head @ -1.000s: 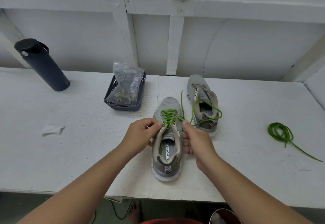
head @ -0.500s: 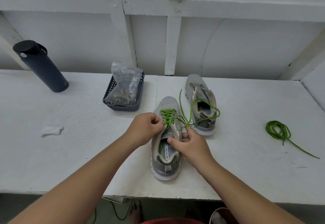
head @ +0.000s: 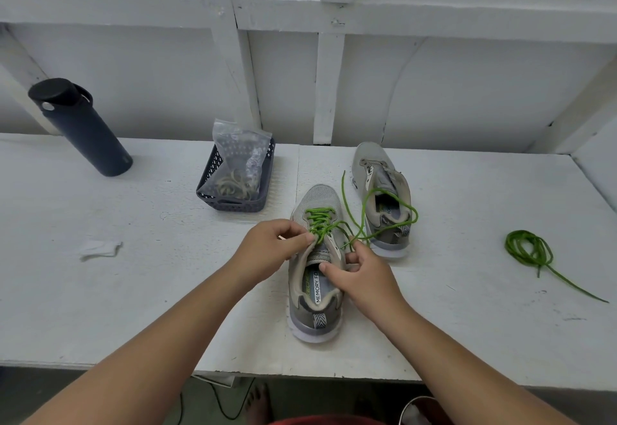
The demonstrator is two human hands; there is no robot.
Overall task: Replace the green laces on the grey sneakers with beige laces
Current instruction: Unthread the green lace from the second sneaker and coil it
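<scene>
My left hand (head: 267,246) pinches the bright green lace (head: 319,222) while my right hand (head: 362,274) holds the grey mesh sneaker (head: 315,277) steady for unlacing.

A dark navy bottle (head: 81,127) with a black lid and carry loop is seen standing at the far left of the white surface (head: 133,307), close to the white panelled wall (head: 467,90). A dark perforated basket (head: 233,199) is placed further right, near the middle of the surface, and a clear plastic bag (head: 238,154) is propped upright inside it. A small crumpled white scrap (head: 100,248) is found lying flat on the surface, in front of the bottle and well apart from the basket. Below the front edge of the surface, a dark cable (head: 220,408) is seen on the floor, and the rim of a round container (head: 417,411) is partly shown at the bottom edge.
</scene>
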